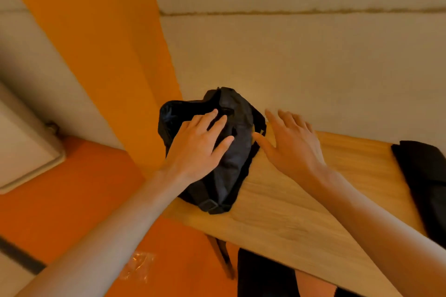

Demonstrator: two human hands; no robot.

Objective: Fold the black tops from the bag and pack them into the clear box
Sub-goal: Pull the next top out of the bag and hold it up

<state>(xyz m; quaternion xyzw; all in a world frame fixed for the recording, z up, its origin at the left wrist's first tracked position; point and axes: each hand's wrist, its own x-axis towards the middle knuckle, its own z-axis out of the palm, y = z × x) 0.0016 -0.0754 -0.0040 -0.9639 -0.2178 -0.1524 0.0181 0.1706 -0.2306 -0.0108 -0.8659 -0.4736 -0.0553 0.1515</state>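
Right now the black backpack (239,159) is lying crumpled at the far left corner of the wooden table (301,212), its mouth gaping open and dark. The left hand (200,149) is resting flat on it, uncurled, while the right hand (292,144) is hovering open just beside it.

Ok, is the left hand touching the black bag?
Touching. The head view shows the left hand lying on the black bag, straight fingers resting on its fabric.

place: plain indoor room | wooden table (301,212) | orange floor (60,200) | beige wall (289,55)
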